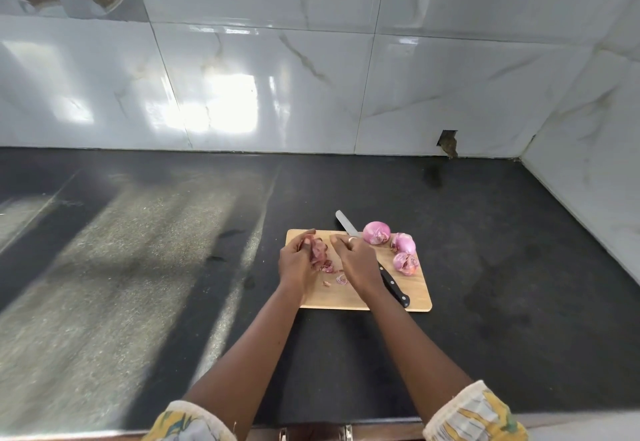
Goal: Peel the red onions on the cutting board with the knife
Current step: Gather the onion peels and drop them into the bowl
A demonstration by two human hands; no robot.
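A wooden cutting board [415, 297] lies on the black counter. My left hand [297, 262] grips a bunch of reddish onion skins [318, 250] over the board's left part. My right hand [356, 260] hovers beside it with fingers curled and nothing visibly in it; a ring shows on one finger. The knife [393, 283] rests diagonally on the board under my right hand, blade tip [341, 218] reaching past the far edge, black handle toward me. Three peeled pink onions [376, 232], [403, 243], [406, 263] sit at the board's right. Small peel scraps [341, 279] lie between my hands.
The black counter [502, 267] meets a glossy white tiled wall [311, 77] at the back and another tiled wall [588, 181] at the right. A small hole in the tile [448, 143] sits near the back corner. The counter's front edge runs just below my sleeves.
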